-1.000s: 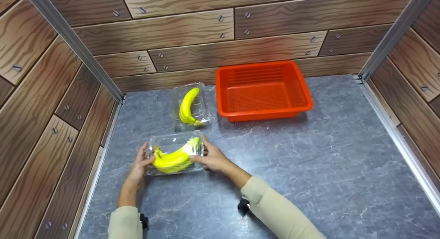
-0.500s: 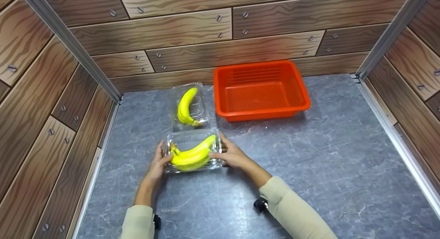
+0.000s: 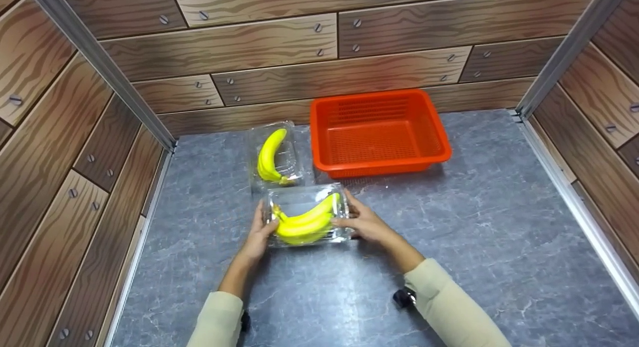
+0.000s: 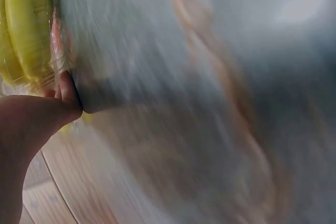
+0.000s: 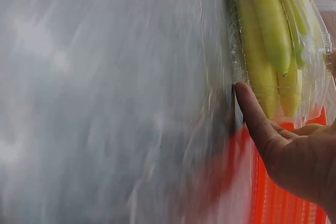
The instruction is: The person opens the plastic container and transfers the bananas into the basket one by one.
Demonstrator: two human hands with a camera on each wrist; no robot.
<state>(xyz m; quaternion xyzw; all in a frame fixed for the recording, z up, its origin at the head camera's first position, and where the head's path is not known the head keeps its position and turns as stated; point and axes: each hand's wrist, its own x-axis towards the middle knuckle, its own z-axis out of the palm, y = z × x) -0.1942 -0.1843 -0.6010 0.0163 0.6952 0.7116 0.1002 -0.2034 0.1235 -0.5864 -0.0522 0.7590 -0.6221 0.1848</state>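
Observation:
A clear plastic clamshell container (image 3: 294, 197) with a bunch of bananas (image 3: 304, 228) inside is held between my two hands. My left hand (image 3: 257, 239) grips its left end, thumb over the top edge. At the right end, my right hand (image 3: 373, 224) holds it the same way. Side-on, the bananas (image 5: 270, 40) show through the plastic in the right wrist view. Just behind lies a second clear container (image 3: 294, 160) with a bunch of bananas (image 3: 269, 157) in it. Whether the held container touches the table is hard to tell.
A red plastic basket (image 3: 382, 166) with nothing inside stands at the back, right of the second container. The grey marbled tabletop (image 3: 499, 212) is bounded by wood-patterned walls (image 3: 279, 47) with metal edge strips.
Both hands have carried the held container to the right, and slightly away from me. The second container and the red basket have stayed where they were.

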